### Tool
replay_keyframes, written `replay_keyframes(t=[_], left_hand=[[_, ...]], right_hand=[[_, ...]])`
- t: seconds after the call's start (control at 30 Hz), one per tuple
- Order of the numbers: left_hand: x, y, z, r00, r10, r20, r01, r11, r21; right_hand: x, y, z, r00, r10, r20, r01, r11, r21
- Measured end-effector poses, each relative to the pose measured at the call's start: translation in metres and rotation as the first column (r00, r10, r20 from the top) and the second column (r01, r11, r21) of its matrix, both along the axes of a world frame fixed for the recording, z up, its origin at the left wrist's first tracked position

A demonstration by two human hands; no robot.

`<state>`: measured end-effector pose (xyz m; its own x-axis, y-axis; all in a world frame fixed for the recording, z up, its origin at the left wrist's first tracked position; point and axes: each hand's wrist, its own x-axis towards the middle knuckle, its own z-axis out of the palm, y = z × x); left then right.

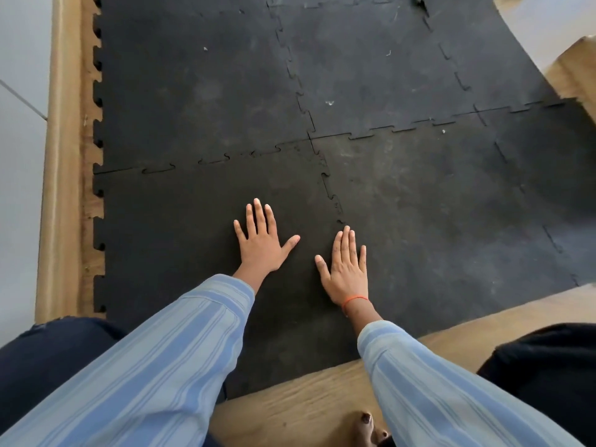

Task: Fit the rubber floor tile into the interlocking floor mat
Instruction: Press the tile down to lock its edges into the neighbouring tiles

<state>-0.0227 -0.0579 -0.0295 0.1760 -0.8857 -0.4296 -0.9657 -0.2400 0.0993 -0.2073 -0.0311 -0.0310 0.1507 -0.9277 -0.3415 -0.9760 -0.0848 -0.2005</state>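
A black rubber floor tile [180,240] lies at the near left of the interlocking floor mat [371,75], its toothed edges meeting the neighbouring tiles. My left hand [263,240] rests flat on this tile, palm down, fingers spread. My right hand [346,269] also lies flat with fingers apart, on the tile's right part just beside the jigsaw seam [332,201] with the tile to the right. Neither hand holds anything. The lower part of that seam is hidden under my right hand.
The mat lies on a wooden floor [290,411]. A wooden skirting [61,156] and a pale wall run along the left. My knees in dark trousers [45,359] sit at the near corners, and toes [367,427] show at the bottom. The mat's far right edge curls up.
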Motion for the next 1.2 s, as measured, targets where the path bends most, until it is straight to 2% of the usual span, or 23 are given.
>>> replay_keyframes(t=[0.17, 0.4, 0.5, 0.63, 0.8, 1.03, 1.2], left_hand=[[-0.007, -0.002, 0.001, 1.0, 0.019, -0.007, -0.019, 1.0, -0.006], [-0.006, -0.005, 0.004, 1.0, 0.027, -0.011, -0.027, 0.999, 0.035], [-0.006, -0.005, 0.009, 1.0, 0.02, -0.023, -0.019, 0.999, 0.042], [-0.008, -0.005, 0.013, 1.0, 0.012, -0.019, -0.012, 1.0, 0.001], [-0.013, 0.0, 0.008, 1.0, 0.02, -0.008, -0.02, 1.0, 0.0], [-0.014, -0.005, 0.001, 0.999, 0.035, 0.017, -0.035, 0.999, 0.021], [-0.014, -0.003, 0.002, 0.999, 0.04, 0.019, -0.04, 0.999, 0.035]], right_hand=[[-0.007, 0.026, 0.0, 0.993, -0.115, -0.002, 0.115, 0.993, 0.016], [-0.007, 0.011, 0.0, 0.995, -0.1, -0.007, 0.1, 0.993, 0.06], [-0.014, 0.015, -0.001, 0.989, -0.147, -0.002, 0.147, 0.989, 0.009], [-0.02, 0.045, -0.003, 0.98, -0.197, -0.021, 0.191, 0.969, -0.159], [-0.024, 0.045, -0.011, 0.975, -0.221, 0.007, 0.22, 0.967, -0.127], [-0.022, 0.046, -0.015, 0.971, -0.238, 0.015, 0.236, 0.953, -0.188], [-0.019, 0.077, -0.017, 0.97, -0.241, 0.02, 0.239, 0.947, -0.212]])
